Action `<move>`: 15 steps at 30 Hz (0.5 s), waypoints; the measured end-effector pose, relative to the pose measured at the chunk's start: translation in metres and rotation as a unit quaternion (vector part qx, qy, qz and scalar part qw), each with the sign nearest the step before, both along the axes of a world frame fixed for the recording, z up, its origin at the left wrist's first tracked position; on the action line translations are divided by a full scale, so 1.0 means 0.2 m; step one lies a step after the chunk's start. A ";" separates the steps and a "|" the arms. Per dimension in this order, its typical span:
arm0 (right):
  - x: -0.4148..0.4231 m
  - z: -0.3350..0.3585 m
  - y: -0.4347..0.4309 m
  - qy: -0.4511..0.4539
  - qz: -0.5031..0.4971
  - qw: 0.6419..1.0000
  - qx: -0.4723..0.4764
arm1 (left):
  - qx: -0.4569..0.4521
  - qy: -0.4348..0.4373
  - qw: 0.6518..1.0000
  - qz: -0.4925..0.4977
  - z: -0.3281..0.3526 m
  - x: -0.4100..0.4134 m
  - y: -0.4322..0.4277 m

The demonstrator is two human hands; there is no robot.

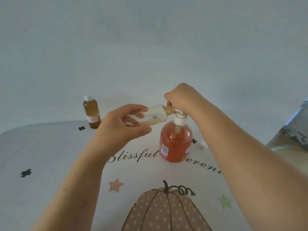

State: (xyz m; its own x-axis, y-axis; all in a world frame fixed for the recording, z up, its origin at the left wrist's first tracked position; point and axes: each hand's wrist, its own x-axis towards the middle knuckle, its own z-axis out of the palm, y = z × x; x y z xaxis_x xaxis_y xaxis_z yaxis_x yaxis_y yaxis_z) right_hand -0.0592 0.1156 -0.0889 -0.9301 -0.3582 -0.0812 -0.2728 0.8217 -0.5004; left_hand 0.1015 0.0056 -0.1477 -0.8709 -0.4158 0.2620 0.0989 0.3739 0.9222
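Observation:
An orange soap bottle [175, 144] with a white pump head [180, 117] stands upright on the table at centre right. My left hand [124, 125] grips a small clear bottle [154, 116], held on its side with its open threaded neck against the pump's spout. My right hand [182, 99] sits on top of the pump with its fingers curled over it and hides the nozzle. Streaks of amber liquid coat the small bottle's inside.
A capped amber bottle [92, 112] stands at the back left near the table's far edge. A small white cap [203, 145] lies right of the soap bottle. The tablecloth [50, 155] bears a pumpkin print and lettering. A patterned surface [293, 130] sits at the right edge.

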 end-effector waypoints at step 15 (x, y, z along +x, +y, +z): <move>-0.02 -0.01 0.01 0.005 0.034 0.999 0.001 | -0.010 0.013 1.000 0.010 -0.01 -0.01 0.00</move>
State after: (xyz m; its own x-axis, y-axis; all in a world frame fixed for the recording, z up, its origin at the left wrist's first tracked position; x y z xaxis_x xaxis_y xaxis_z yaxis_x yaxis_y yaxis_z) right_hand -0.0627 0.1167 -0.0899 -0.9045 -0.4203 -0.0722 -0.3333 0.8024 -0.4950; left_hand 0.0996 0.0063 -0.1491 -0.8554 -0.4272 0.2927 0.1148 0.3947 0.9116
